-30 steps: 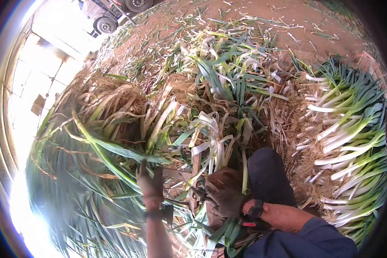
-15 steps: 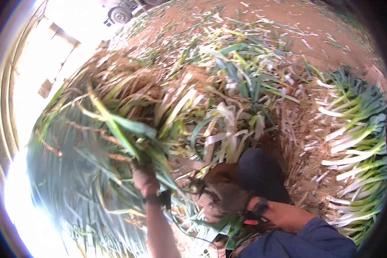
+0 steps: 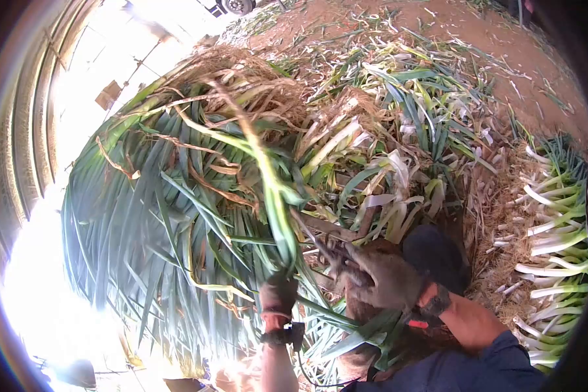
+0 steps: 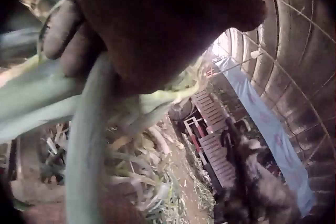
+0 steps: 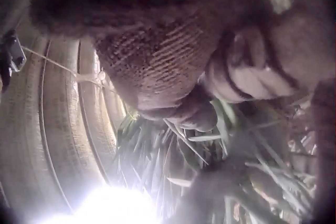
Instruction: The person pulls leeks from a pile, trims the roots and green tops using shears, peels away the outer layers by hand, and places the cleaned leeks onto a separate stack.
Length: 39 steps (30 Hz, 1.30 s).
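The gloved left hand (image 3: 279,294) grips the green leaf end of a leek (image 3: 274,202), which rises from the fist with its browned tip up. Close by in the left wrist view, the fingers (image 4: 76,43) curl round thick green leaves (image 4: 84,150). To its right in the head view, the gloved right hand (image 3: 389,277) has bent fingers round what looks like a thin dark blade (image 3: 307,230); its handle is hidden. The right wrist view shows the knitted glove (image 5: 157,66) and a thin strip (image 5: 185,141) jutting from under the fingers.
A big heap of leeks (image 3: 150,215) fills the left side, roots away from the person. Leaf scraps (image 3: 405,98) cover the ground ahead. Trimmed leeks (image 3: 555,248) lie in a row at the right, past the bent knee (image 3: 436,258).
The left hand, its fingers raised a second ago, has closed round leaves, and a leek now stands up from it. The head view has turned left, shifting the scene rightward.
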Tool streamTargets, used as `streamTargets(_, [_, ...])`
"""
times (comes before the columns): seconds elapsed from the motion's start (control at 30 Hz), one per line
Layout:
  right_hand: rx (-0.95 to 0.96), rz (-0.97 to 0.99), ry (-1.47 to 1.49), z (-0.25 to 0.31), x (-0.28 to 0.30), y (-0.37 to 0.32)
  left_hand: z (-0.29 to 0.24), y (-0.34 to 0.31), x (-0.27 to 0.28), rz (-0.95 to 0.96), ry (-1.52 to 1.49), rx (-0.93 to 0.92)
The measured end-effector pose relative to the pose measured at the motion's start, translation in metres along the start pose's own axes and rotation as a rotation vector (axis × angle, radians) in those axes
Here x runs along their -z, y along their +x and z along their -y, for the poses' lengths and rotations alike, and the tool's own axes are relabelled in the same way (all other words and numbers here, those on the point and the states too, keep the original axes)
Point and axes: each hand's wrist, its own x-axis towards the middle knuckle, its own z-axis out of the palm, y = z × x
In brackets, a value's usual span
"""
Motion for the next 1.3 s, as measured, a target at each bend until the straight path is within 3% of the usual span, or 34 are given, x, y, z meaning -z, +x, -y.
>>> streamTargets(0.07, [0.182,-0.101,-0.042,0.016,0.017,0.011,-0.005,-0.014,-0.002,0.039,-0.157,0.104])
streamTargets(0.13, [0.095,-0.009,-0.103,0.036,0.031,0.022,0.000,-0.015,-0.001,0.030,-0.078,0.074])
streamTargets(0.23, [0.278,-0.388,-0.261,-0.005,0.007,0.050,-0.028,-0.017,0.014,-0.018,0.096,0.018])
streamTargets(0.33, [-0.002,-0.081,-0.209,-0.009,0.018,0.040,-0.051,-0.005,0.019,-0.098,0.098,-0.177])
streamTargets(0.37, [-0.079,0.009,-0.201,-0.013,0.017,0.037,-0.054,0.002,0.011,-0.063,-0.012,-0.121])
streamTargets(0.47, [-0.168,-0.071,-0.137,-0.030,0.010,0.034,-0.055,0.027,-0.034,0.128,-0.297,0.041])
streamTargets(0.5, [-0.220,-0.092,-0.095,-0.033,0.010,0.033,-0.055,0.036,-0.051,0.093,-0.313,-0.061])
streamTargets(0.6, [-0.171,0.190,-0.232,-0.028,0.007,0.030,-0.044,0.071,-0.096,-0.069,-0.152,-0.216])
streamTargets(0.63, [-0.096,0.050,-0.276,-0.035,0.000,0.027,-0.044,0.080,-0.101,-0.101,-0.022,-0.203])
streamTargets(0.7, [0.059,-0.225,-0.366,-0.068,-0.022,0.030,-0.043,0.096,-0.106,0.022,0.152,-0.012])
streamTargets(0.77, [-0.175,-0.004,-0.258,-0.101,-0.032,0.058,-0.029,0.105,-0.122,0.070,0.176,-0.007])
streamTargets(0.8, [-0.145,-0.034,-0.308,-0.111,-0.042,0.059,-0.031,0.106,-0.122,0.136,0.204,0.015])
streamTargets(0.93, [-0.262,0.110,-0.270,-0.054,0.002,0.068,-0.010,0.110,-0.130,0.232,0.243,0.092])
streamTargets(1.03, [-0.157,-0.016,-0.361,-0.082,0.004,0.107,0.003,0.101,-0.132,0.247,0.178,0.082])
streamTargets(1.17, [-0.107,-0.183,-0.361,-0.069,0.029,0.156,-0.007,0.082,-0.127,0.270,0.014,0.129])
streamTargets(1.3, [-0.164,-0.162,-0.493,-0.071,0.046,0.183,0.015,0.075,-0.147,0.277,-0.166,0.060])
